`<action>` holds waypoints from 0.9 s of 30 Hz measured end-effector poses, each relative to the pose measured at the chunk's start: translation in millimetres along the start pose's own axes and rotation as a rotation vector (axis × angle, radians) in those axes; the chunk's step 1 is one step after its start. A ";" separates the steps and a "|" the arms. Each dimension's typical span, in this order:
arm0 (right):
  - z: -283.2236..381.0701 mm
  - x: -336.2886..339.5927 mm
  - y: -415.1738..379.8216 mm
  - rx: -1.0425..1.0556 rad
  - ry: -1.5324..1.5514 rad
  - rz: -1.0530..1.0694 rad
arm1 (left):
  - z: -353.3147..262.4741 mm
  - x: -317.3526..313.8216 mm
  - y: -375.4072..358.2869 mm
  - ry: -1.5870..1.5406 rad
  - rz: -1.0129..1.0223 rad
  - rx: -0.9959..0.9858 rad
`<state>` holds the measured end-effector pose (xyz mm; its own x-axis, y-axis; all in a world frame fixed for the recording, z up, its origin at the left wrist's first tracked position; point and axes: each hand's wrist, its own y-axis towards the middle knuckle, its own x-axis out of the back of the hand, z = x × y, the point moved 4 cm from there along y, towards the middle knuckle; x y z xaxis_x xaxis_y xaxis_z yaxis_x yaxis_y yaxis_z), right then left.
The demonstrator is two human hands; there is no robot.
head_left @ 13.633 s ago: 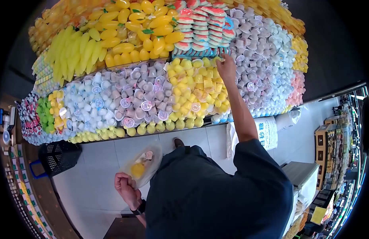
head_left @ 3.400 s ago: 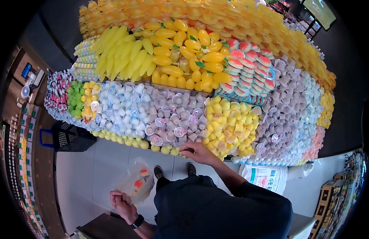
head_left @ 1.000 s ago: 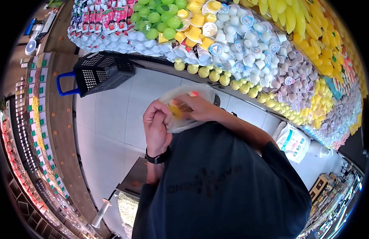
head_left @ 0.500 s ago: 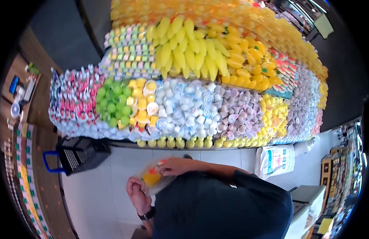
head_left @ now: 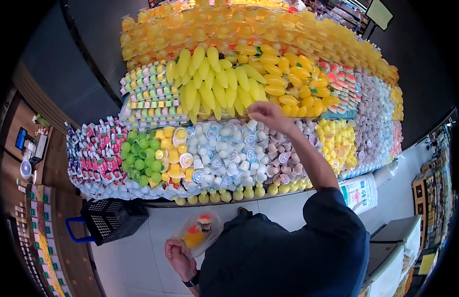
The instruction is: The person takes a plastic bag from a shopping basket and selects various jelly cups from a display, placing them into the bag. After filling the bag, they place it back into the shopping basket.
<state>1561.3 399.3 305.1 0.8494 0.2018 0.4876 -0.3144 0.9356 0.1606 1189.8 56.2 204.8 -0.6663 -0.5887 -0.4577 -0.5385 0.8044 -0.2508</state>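
Note:
My left hand is closed on the gathered neck of a clear plastic bag, low in front of my body. Inside the bag are a yellow-orange piece and smaller pieces with red tops. Stretched out over the display, my right hand has loosely bent fingers and nothing visible in them. Its fingertips overlap the lower edge of the yellow banana-shaped packs. Close to its other side lie orange mango-shaped packs. White jelly cups and purple-grey cups sit just below the hand.
Green round jellies, pink pouches and yellow cups fill other sections. A black shopping basket with a blue handle stands on the floor at left. A white printed sack is by the stand at right.
My right hand has left the bag and swung up and forward over the display. My left hand still grips the bag, and the view has shifted slightly.

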 end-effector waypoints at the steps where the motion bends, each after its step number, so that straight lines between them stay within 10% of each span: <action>1: -6.7 18.1 11.5 0.051 -0.091 -0.100 | 2.2 2.2 0.0 0.002 -0.020 -0.019; 10: -25.1 118.7 118.4 0.301 -0.859 -0.634 | 3.8 -0.7 -10.7 0.002 0.045 -0.018; 27: -44.4 119.6 195.6 0.138 -1.344 -0.310 | 27.0 6.9 -18.8 -0.017 -0.055 -0.110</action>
<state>1620.2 619.2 356.7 -0.1397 -0.5114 0.8479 -0.2958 0.8387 0.4572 1209.3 39.2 183.4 -0.6258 -0.6298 -0.4601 -0.6281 0.7567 -0.1815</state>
